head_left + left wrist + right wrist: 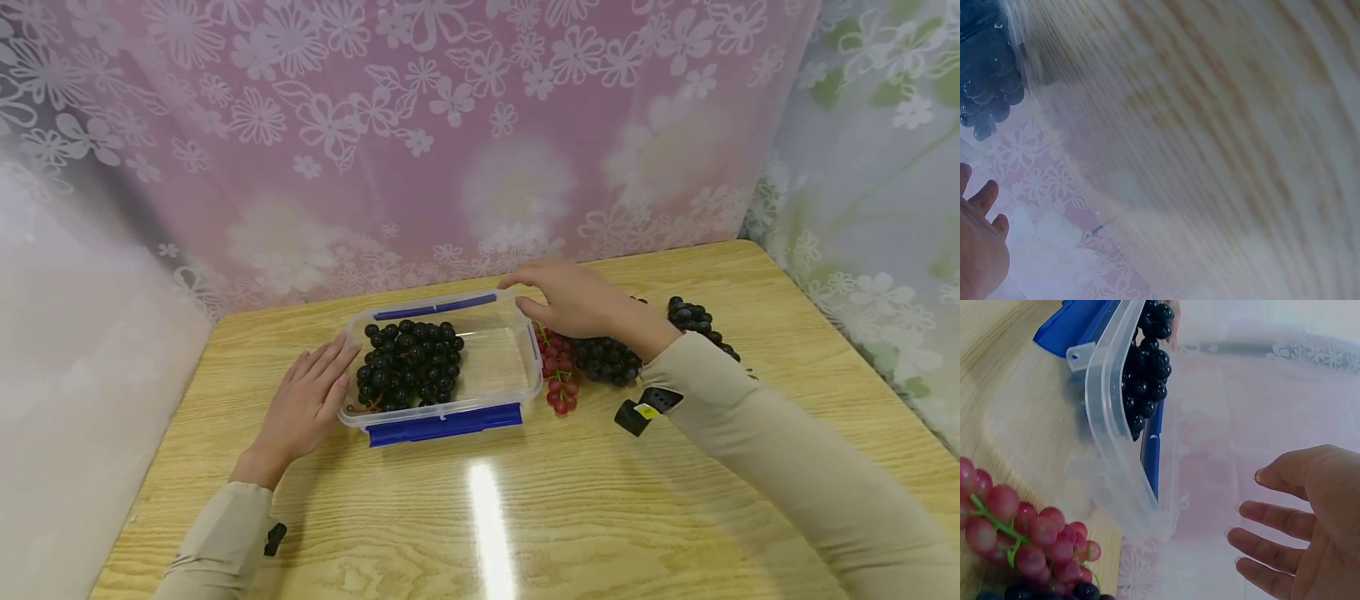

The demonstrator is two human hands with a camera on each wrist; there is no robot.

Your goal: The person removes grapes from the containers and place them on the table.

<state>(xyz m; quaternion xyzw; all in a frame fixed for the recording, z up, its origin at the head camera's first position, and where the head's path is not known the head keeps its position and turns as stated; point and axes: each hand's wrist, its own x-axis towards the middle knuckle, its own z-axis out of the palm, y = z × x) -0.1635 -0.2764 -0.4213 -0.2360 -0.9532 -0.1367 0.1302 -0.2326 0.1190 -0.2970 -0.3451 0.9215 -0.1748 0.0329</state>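
A clear plastic container (491, 360) with blue side clips sits on the table. In its left half lies a bunch of black grapes (411, 362). My left hand (303, 404) lies along the container's left side, fingers straight with the tips at the rim. At the far right corner is my right hand (573, 302), thumb and fingers spread apart around nothing. The right wrist view has this right hand (1297, 519) beside the container (1100, 394), its loosely bent fingers separated from the wall by a gap. Only part of my left hand (982, 244) shows in the left wrist view.
Red grapes (558, 375) lie right against the container's right side. Beyond them are black grapes (607, 360), partly under my right forearm, and another dark bunch (693, 317) farther right. Flowered cloth (420, 167) hangs behind the wooden table (420, 517).
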